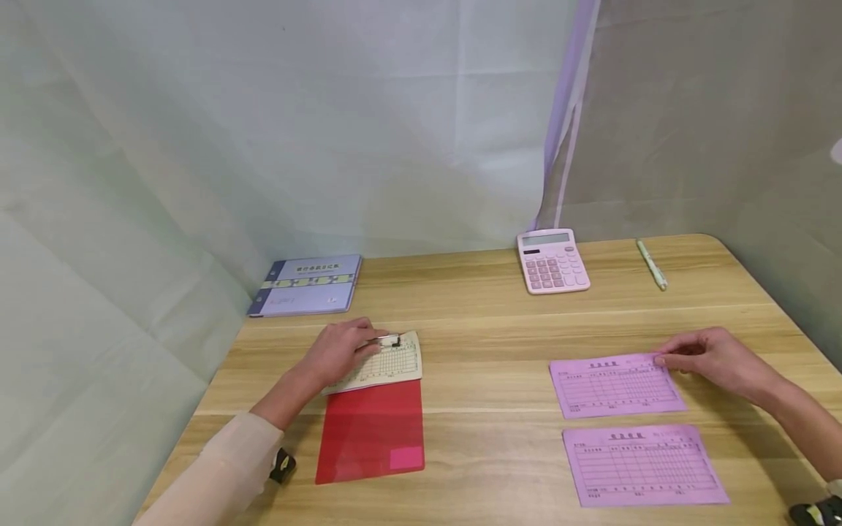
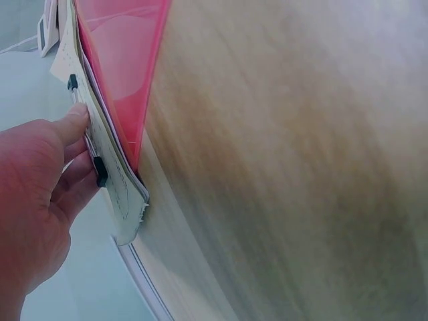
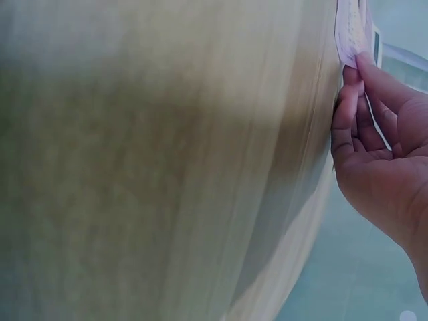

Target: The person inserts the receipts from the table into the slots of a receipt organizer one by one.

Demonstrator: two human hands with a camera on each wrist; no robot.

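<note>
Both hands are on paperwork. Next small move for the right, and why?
I'd probably lift the upper purple slip by its top right corner: the right hand already pinches it there, a gap separates it from the lower slip, and the left hand holds the clip.

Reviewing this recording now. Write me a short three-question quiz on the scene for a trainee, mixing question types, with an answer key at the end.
1. True or false: from the person's viewpoint, the green pen lies to the right of the pink calculator.

2. What does the right hand pinch?
A) the green pen
B) the farther purple slip
C) the pink calculator

3. Fill in the blank: the left hand holds the metal ____ on the cream forms.

Key:
1. True
2. B
3. clip
</note>
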